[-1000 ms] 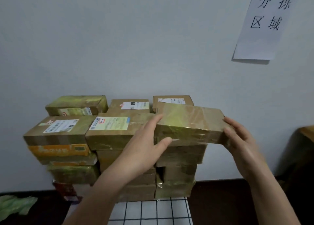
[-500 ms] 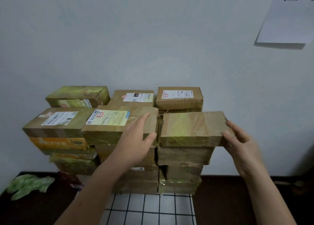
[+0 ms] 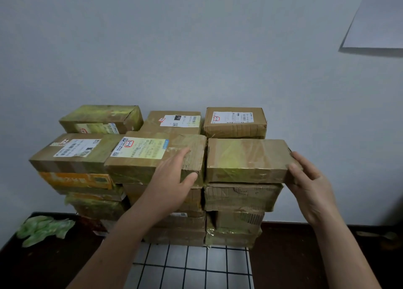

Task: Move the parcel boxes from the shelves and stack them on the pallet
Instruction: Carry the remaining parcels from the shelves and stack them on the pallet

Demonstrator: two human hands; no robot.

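Nearest to us a white gridded sheet (image 3: 196, 267) lies on the dark floor (image 3: 305, 256), and the stack of parcel boxes stands on its far edge. A crumpled green bag (image 3: 41, 229) lies on the floor to the left, apart from the stack.

Our left hand (image 3: 172, 184) rests on the near right corner of the labelled box (image 3: 152, 168) at the top middle of the stack. Its fingers are straight and flat on the lid, its thumb is against the front face, and it grasps nothing. Our right hand (image 3: 309, 186) grasps the right end of the plain box (image 3: 244, 155), with the thumb at the near corner and the fingers wrapped round the end.

The plain box sits level on top of the right column, just beside the labelled box. It rests on a dented box (image 3: 242, 197), and its right end overhangs a little. More boxes are piled below, down to the sheet. To the left of the labelled box sits a barcode box (image 3: 72, 153), with an orange box (image 3: 76, 179) under it.

In the far row, from left to right, we see a green-taped box (image 3: 102, 118), a box with a white label (image 3: 172, 123) and a box that stands higher (image 3: 235, 123).

Behind them is a pale wall (image 3: 196, 48), with a sheet of paper (image 3: 377, 20) hanging at the upper right.
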